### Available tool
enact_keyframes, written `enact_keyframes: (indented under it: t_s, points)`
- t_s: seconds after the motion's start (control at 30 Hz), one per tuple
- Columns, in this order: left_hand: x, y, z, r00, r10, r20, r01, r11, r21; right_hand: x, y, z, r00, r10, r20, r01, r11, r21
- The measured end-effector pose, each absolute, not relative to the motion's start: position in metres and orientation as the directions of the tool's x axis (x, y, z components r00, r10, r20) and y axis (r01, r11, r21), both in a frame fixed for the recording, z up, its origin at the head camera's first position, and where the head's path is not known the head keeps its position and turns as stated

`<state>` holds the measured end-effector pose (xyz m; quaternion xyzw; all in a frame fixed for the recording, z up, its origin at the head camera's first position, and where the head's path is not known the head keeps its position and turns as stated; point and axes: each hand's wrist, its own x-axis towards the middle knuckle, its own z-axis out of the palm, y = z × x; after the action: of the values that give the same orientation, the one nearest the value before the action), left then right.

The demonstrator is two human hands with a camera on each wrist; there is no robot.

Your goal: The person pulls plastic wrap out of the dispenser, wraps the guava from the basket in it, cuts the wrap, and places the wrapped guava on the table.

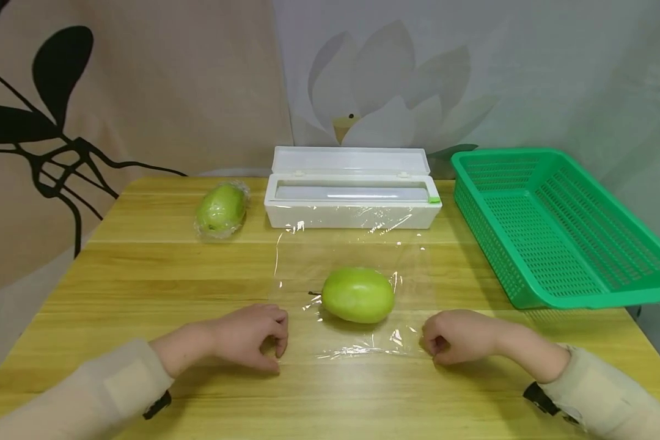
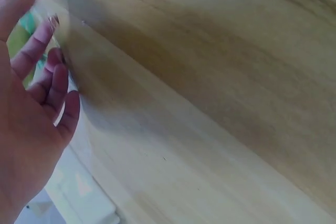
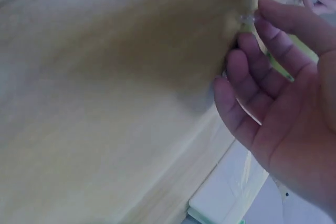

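A sheet of clear plastic wrap [image 1: 302,263] lies on the table in front of a white wrap dispenser [image 1: 352,214]. On the sheet rests a smooth green oval fruit [image 1: 359,296], its dark stem pointing left. My right hand [image 1: 462,337] pinches the wrap's near right corner between thumb and index finger; a glint of film shows at those fingertips [image 3: 258,11]. By the near left corner is my left hand [image 1: 247,339], fingers loosely bent. In the left wrist view its thumb and index fingertip stand apart, with a bit of film at the index fingertip [image 2: 51,23].
The dispenser's lid [image 1: 352,160] is raised, and a green slider [image 1: 434,200] sits at its right end. Another green fruit [image 1: 221,209], wrapped in film, lies at the back left. A green plastic basket [image 1: 489,244] stands along the right side of the wooden table [image 1: 143,275].
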<state>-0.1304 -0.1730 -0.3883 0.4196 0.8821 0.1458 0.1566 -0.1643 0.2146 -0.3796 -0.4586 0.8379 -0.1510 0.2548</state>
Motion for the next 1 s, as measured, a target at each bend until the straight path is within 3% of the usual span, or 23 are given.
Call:
enact_keyframes:
  t_s: [0.23, 0.67, 1.0]
  points:
    - [-0.129, -0.169, -0.383, -0.584, 0.788, -0.192, 0.708, 0.611, 0.354, -0.167, 0.218, -0.373, -0.452, -0.835, -0.314, -0.63, 0.548, -0.55]
    - [-0.138, -0.174, -0.358, -0.617, 0.731, -0.292, 0.55, 0.666, 0.504, -0.175, 0.223, -0.358, -0.467, -0.822, -0.325, -0.593, 0.564, -0.574]
    - [-0.144, -0.175, -0.334, -0.62, 0.762, -0.185, 0.634, 0.626, 0.455, -0.178, 0.226, -0.34, -0.505, -0.796, -0.335, -0.6, 0.602, -0.526]
